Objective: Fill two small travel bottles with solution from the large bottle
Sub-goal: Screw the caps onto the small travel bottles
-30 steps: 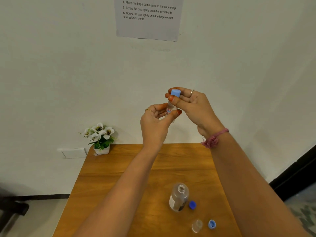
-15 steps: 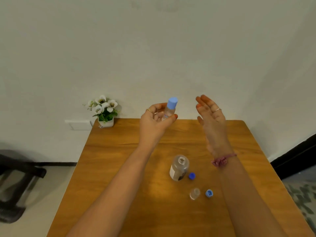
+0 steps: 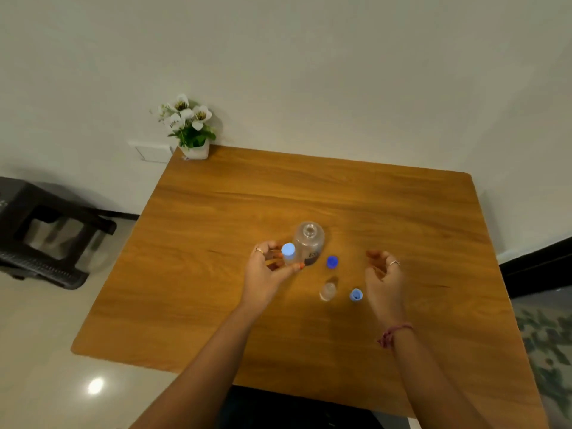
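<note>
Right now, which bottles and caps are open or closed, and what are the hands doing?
Capped travel bottle: closed, held.
Left hand: gripping it.
Right hand: open, empty.
Large bottle: uncapped, upright.
Dark blue cap: off, on table.
Second travel bottle: uncapped, upright.
Light blue cap: off, on table.

The left hand [image 3: 266, 274] is holding a capped small bottle [image 3: 289, 255] upright just beside the uncapped large bottle [image 3: 309, 243] on the table [image 3: 216, 243]. The right hand [image 3: 383, 274] is hovering empty, fingers [image 3: 376, 255] curled, near a light-blue cap [image 3: 356, 295] and an uncapped small bottle [image 3: 328, 291].
</note>
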`<state>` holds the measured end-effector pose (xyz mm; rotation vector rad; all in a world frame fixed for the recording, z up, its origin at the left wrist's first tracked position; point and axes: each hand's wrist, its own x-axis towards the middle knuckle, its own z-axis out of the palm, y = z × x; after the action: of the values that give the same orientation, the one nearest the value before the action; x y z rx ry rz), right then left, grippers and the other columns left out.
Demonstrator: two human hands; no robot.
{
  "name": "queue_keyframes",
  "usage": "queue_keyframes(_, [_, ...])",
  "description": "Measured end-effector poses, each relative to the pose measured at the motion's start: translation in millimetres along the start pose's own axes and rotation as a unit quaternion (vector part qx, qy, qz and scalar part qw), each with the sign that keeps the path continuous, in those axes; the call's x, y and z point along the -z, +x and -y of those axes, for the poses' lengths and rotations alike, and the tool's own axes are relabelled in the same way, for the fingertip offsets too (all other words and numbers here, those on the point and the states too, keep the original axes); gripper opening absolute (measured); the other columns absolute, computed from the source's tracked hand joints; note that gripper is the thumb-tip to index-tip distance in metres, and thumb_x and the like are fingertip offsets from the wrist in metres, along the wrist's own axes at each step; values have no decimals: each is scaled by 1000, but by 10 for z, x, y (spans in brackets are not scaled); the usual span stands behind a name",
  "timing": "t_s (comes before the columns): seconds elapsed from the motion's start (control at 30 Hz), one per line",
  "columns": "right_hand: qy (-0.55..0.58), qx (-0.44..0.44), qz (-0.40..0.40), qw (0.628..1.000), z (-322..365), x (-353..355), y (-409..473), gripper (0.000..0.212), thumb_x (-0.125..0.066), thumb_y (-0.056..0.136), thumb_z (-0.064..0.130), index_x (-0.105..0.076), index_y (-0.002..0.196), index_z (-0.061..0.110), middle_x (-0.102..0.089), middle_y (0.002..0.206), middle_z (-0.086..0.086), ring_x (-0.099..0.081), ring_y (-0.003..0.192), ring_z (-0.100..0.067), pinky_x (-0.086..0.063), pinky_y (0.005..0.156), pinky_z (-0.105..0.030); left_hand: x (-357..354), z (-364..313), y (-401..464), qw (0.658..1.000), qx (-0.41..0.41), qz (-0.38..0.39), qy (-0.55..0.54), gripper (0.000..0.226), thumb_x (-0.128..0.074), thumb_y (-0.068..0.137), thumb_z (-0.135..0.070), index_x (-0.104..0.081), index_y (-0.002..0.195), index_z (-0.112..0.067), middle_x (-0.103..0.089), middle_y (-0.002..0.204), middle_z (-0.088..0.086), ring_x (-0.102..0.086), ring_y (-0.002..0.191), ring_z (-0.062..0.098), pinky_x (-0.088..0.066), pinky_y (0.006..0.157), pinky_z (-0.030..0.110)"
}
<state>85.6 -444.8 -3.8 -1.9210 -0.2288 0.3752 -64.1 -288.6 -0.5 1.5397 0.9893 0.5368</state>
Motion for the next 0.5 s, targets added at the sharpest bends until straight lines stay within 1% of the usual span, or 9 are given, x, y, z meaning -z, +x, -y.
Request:
queue_keyframes(0.07, [-40, 5, 23, 999, -171, 87, -19, 34, -49, 85, -3, -56, 108, 20, -61, 105, 5, -56, 69, 9, -45, 54, -8, -62, 191, -96, 1000, 20, -11, 9, 53, -89, 63, -17, -57, 105, -16, -64, 104, 0, -62, 93, 6, -53, 72, 16])
queue_keyframes(0.13, [-84, 15, 58, 995, -313, 164, -45, 34, -51, 85, -1, -57, 112, 18, -61, 109, 4, -56, 65, 5, -47, 53, -10, -108, 325, -168, 999, 36, -15, 26, 50, -89, 63, -17, -57, 101, -21, -65, 100, -4, -62, 94, 10, -53, 74, 18])
queue_keyframes(0.17, [-103, 21, 79, 991, -375, 196, -54, 35, -53, 85, 1, -56, 116, 17, -60, 113, 4, -57, 70, 2, -48, 58, -12, -126, 374, -185, 998, 44, -11, 37, 49, -89, 63, -17, -56, 100, -22, -65, 100, -4, -63, 96, 11, -53, 78, 20])
queue_keyframes(0.2, [-122, 27, 105, 987, -440, 225, -65, 38, -55, 85, 3, -55, 121, 16, -58, 119, 4, -57, 82, -3, -49, 68, -16, -152, 431, -201, 997, 55, -6, 45, 50, -88, 64, -16, -56, 102, -20, -66, 102, -2, -62, 99, 13, -53, 81, 24])
queue_keyframes(0.23, [-139, 31, 134, 981, -502, 243, -73, 43, -57, 84, 4, -53, 125, 16, -54, 123, 4, -56, 96, -8, -50, 80, -25, -176, 478, -209, 996, 68, -1, 50, 52, -88, 64, -16, -56, 105, -17, -66, 106, 0, -62, 102, 14, -53, 83, 26])
queue_keyframes(0.3, [-167, 31, 193, 966, -622, 275, -97, 53, -60, 82, 7, -46, 132, 16, -48, 129, 4, -48, 115, -11, -46, 94, -39, -233, 544, -228, 995, 87, 5, 49, 55, -88, 65, -16, -56, 110, -15, -66, 109, 2, -62, 103, 14, -52, 81, 21])
queue_keyframes(0.37, [-217, 41, 226, 949, -721, 283, -118, 60, -62, 79, 10, -42, 136, 15, -44, 134, 2, -43, 122, -16, -43, 99, -45, -286, 584, -242, 995, 94, 8, 44, 52, -88, 65, -17, -56, 106, -20, -67, 105, -1, -62, 100, 12, -50, 72, 12])
queue_keyframes(0.4, [-243, 50, 231, 941, -766, 282, -129, 62, -63, 78, 11, -41, 136, 16, -44, 135, 1, -41, 124, -17, -39, 102, -46, -316, 597, -251, 994, 95, 10, 45, 52, -87, 65, -17, -55, 105, -23, -66, 104, -2, -62, 99, 11, -50, 70, 10])
queue_keyframes(0.5, [-257, 82, 213, 939, -865, 267, -140, 60, -66, 77, 14, -44, 133, 18, -46, 133, 1, -39, 125, -17, -33, 106, -42, -389, 650, -282, 994, 91, 7, 59, 52, -87, 66, -18, -53, 104, -27, -64, 107, -2, -60, 100, 11, -49, 69, 11])
